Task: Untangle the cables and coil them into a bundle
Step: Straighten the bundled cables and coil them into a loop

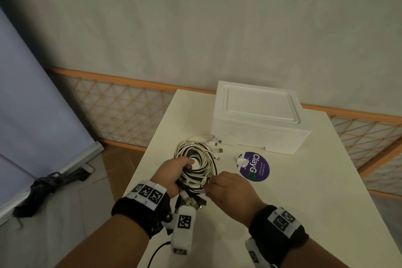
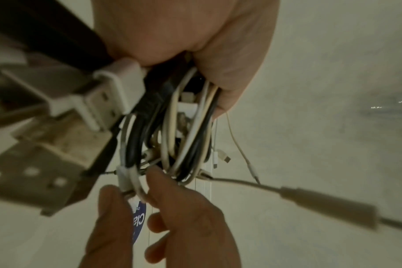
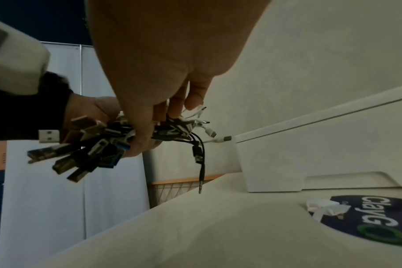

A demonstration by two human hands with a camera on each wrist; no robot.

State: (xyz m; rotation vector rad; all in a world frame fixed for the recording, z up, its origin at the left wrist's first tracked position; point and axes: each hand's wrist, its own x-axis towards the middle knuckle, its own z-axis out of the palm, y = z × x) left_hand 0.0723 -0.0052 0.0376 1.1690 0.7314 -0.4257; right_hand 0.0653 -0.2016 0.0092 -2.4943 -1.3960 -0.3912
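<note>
A coil of black and white cables (image 1: 196,166) hangs above the white table (image 1: 282,202). My left hand (image 1: 176,173) grips the coil's near side, fingers curled through its middle. In the left wrist view the strands of the coil (image 2: 188,130) run under the left hand (image 2: 195,45). Several USB plugs (image 3: 80,146) stick out below the grip, and small white plugs (image 1: 216,143) fan out at the far side. My right hand (image 1: 214,183) pinches a white cable (image 2: 132,179) at the coil's near right edge between thumb and forefinger, as the right hand (image 2: 147,199) shows from below.
A white foam box (image 1: 258,115) stands at the back of the table. A round purple sticker (image 1: 255,167) with a small white scrap (image 1: 242,161) lies right of the coil. The table's left edge drops to the floor, where a dark tangle (image 1: 43,185) lies.
</note>
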